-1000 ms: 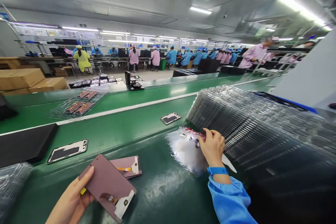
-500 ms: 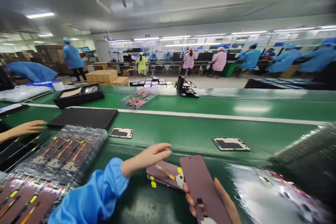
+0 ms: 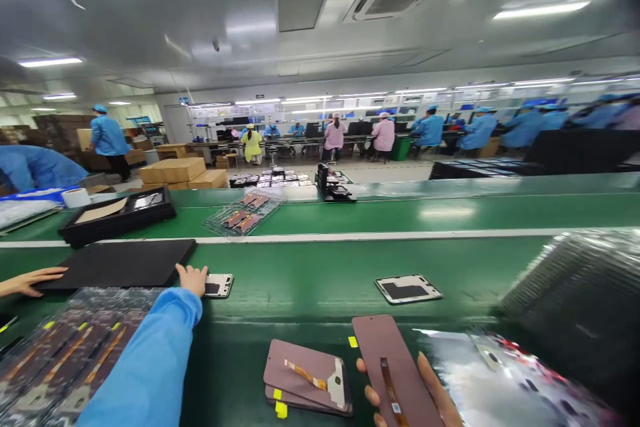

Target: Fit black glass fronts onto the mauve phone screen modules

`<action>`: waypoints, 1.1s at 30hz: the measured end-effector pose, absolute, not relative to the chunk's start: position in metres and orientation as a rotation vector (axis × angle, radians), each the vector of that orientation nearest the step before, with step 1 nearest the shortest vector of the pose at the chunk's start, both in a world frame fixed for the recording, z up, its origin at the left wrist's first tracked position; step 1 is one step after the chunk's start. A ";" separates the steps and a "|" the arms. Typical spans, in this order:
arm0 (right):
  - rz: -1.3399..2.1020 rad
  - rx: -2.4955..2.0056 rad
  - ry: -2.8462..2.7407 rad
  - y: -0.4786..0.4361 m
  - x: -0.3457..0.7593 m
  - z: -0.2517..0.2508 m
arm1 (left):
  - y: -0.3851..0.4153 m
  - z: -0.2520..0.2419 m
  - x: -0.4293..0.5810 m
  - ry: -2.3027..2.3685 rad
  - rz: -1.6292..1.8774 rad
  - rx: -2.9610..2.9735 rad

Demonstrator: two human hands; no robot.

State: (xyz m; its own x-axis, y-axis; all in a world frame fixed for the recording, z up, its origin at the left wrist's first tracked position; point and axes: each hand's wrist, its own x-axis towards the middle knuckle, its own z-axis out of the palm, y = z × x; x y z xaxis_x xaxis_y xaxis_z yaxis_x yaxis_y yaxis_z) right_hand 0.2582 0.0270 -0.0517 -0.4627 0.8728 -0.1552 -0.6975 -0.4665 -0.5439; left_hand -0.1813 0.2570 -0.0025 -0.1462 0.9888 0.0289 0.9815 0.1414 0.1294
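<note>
My right hand (image 3: 436,395) is at the bottom edge, palm up, closed on a pink display panel (image 3: 383,350) with a flex cable on its back. My left arm in a blue sleeve reaches forward at the left. My left hand (image 3: 193,278) has its fingers bent down onto the left end of a white phone frame (image 3: 220,285) on the green belt (image 3: 325,260). Two more pink panels (image 3: 305,373) lie stacked on the bench between my hands. A second white phone frame (image 3: 407,289) lies on the belt to the right.
A clear blister tray of panels (image 3: 75,340) sits at lower left, with a flat black tray (image 3: 120,263) behind it. A co-worker's hand (image 3: 30,280) rests at that tray's left end. Stacked clear trays (image 3: 575,300) and shiny film (image 3: 500,387) fill the right. Workers sit at far benches.
My view has swung left. The pink panel has passed from my left hand to my right. My left hand has reached out to the white frame on the belt.
</note>
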 end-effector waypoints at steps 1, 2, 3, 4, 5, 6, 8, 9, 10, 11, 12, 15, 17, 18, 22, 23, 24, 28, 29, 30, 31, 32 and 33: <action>2.040 -0.498 -0.519 0.029 0.258 -0.052 | 0.263 -0.003 -0.179 2.302 0.193 2.024; 2.051 -0.482 -0.526 0.030 0.258 -0.053 | 0.268 -0.004 -0.175 2.263 0.214 2.046; 2.052 -0.467 -0.525 0.031 0.257 -0.054 | 0.272 -0.004 -0.169 2.210 0.246 2.074; 2.037 -0.453 -0.518 0.032 0.256 -0.054 | 0.275 -0.003 -0.164 2.148 0.291 2.106; 2.010 -0.441 -0.509 0.033 0.254 -0.054 | 0.277 -0.003 -0.158 2.083 0.348 2.137; 1.973 -0.430 -0.498 0.033 0.251 -0.054 | 0.276 -0.002 -0.152 2.020 0.417 2.162; 1.914 -0.409 -0.497 0.033 0.246 -0.052 | 0.270 0.001 -0.141 1.925 0.582 2.167; 1.907 -0.409 -0.502 0.032 0.244 -0.050 | 0.265 0.003 -0.136 1.892 0.674 2.145; 1.915 -0.414 -0.507 0.031 0.242 -0.048 | 0.259 0.006 -0.132 1.868 0.769 2.106; 1.923 -0.423 -0.513 0.029 0.241 -0.046 | 0.253 0.008 -0.128 1.846 0.865 2.052; 1.927 -0.437 -0.522 0.028 0.239 -0.044 | 0.245 0.010 -0.124 1.823 0.959 1.984; 1.894 -0.492 -0.565 0.021 0.237 -0.036 | 0.213 0.014 -0.113 1.698 1.190 1.748; 1.836 -0.533 -0.621 0.016 0.236 -0.031 | 0.183 0.014 -0.104 1.580 1.259 1.624; 1.787 -0.557 -0.657 0.014 0.236 -0.029 | 0.165 0.012 -0.100 1.498 1.273 1.554; 1.467 -0.638 -0.818 0.001 0.238 -0.021 | 0.086 0.003 -0.078 1.007 1.207 1.181; 1.397 -0.658 -0.860 -0.003 0.238 -0.019 | 0.069 0.000 -0.072 0.906 1.173 1.122; 1.345 -0.681 -0.905 -0.006 0.239 -0.018 | 0.053 -0.003 -0.065 0.834 1.139 1.086; 1.168 -0.738 -1.127 -0.019 0.236 -0.016 | 0.016 -0.012 -0.043 0.660 1.013 1.022; 1.120 -0.744 -1.192 -0.021 0.234 -0.016 | 0.012 -0.014 -0.040 0.627 0.994 1.022; 1.075 -0.754 -1.264 -0.024 0.231 -0.016 | 0.010 -0.015 -0.037 0.598 0.982 1.030; 1.028 -0.775 -1.338 -0.025 0.229 -0.015 | 0.008 -0.015 -0.035 0.576 0.973 1.044; 0.981 -0.805 -1.413 -0.027 0.227 -0.015 | 0.007 -0.015 -0.034 0.562 0.967 1.061; 0.936 -0.840 -1.484 -0.027 0.225 -0.014 | 0.007 -0.014 -0.034 0.554 0.962 1.080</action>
State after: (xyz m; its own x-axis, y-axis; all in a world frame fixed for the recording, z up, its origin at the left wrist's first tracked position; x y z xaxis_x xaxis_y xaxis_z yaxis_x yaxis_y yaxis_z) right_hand 0.2250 -0.0272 -0.0140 -0.1115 0.8979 0.4258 0.0024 0.4288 -0.9034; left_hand -0.0336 0.0069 -0.0140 0.4978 0.8648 0.0657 -0.3772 0.1476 0.9143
